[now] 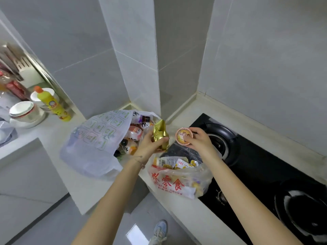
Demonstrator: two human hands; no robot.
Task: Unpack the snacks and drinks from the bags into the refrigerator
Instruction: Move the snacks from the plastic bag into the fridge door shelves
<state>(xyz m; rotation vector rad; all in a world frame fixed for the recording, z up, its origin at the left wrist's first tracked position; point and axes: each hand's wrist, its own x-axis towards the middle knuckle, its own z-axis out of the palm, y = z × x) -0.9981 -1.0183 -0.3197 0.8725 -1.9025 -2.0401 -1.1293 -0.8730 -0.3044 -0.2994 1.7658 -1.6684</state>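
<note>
Both forearms [113,191] reach over the counter [53,133]: the left hand [150,146] grips a gold foil snack packet [160,135], the right hand [199,138] pinches a round jelly cup [183,136]. Beneath them sits the red-printed snack bag [177,183]; left of the left hand, the white bag [95,138] of drink bottles [131,147]

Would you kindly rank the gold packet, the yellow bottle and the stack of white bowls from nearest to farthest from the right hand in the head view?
1. The gold packet, gripped by the left hand, just left of the right hand and its small cup.
2. The yellow bottle, far left on the counter.
3. The stack of white bowls, farther left still.
</note>
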